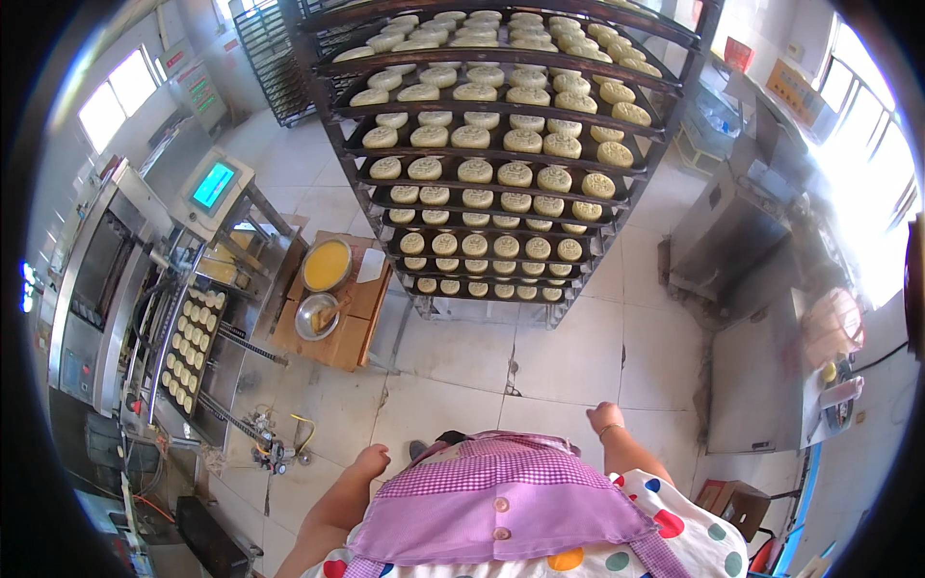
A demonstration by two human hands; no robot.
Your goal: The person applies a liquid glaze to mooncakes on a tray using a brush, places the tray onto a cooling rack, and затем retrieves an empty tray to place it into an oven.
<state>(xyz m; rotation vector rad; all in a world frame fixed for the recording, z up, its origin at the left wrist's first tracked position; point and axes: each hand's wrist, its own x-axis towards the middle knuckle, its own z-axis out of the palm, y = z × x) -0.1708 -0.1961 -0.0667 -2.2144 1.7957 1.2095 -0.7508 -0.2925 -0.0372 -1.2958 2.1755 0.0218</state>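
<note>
Both hands empty: left hand point(371, 460) loosely curled at my hip, right hand point(606, 417) half closed, gripping nothing. Apron point(501, 496) below. Ahead across bare tile stands the tall rack point(665, 144), trays full of pale stamped pastries point(515, 174). Left: conveyor tray point(193, 337), wooden table point(337, 342) with egg-wash bowl point(328, 265). Best approach, I judge: face the rack squarely, handle one tray level with both hands.

pink checked apron point(501, 491), pale pastries point(514, 174)
</note>
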